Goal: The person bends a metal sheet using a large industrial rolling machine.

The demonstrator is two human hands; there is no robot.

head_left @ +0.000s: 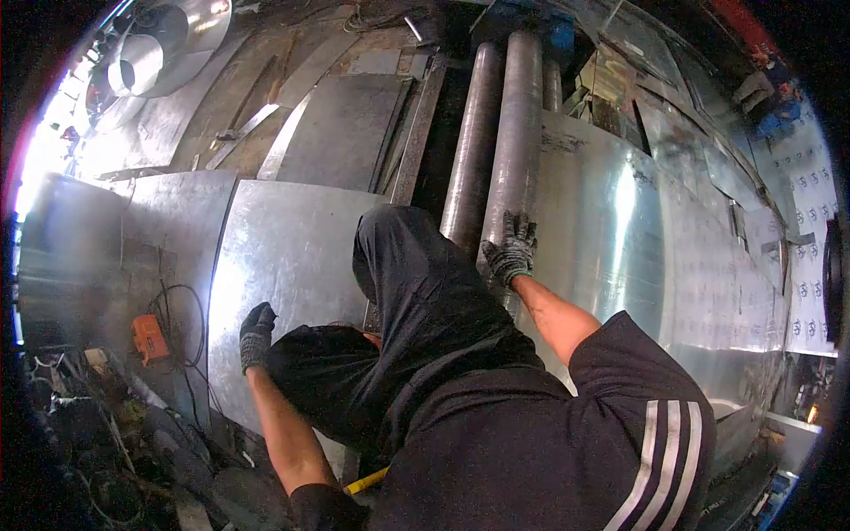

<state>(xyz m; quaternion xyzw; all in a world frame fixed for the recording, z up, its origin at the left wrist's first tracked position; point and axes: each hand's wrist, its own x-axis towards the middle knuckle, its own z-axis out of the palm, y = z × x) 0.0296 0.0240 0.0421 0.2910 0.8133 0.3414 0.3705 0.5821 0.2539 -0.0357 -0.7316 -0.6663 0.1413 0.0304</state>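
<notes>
My left hand [257,336], in a dark knitted glove, is beside my knee over a shiny metal sheet [292,221]; its fingers look pressed together, and whatever they might hold is hidden. Gloved too, my right hand [513,248] lies with spread fingers on a long grey steel roller [521,133]. A second, darker roller [471,142] runs parallel to it on the left. Right of the rollers a large curved metal sheet [593,221] shows a bright reflection.
An orange box [150,339] with a black cable lies at the left. Sheet offcuts [341,128] and rolled metal rings [140,64] are at the upper left. Cluttered tools and scrap fill the lower left. A yellow bar [367,480] shows near my left elbow.
</notes>
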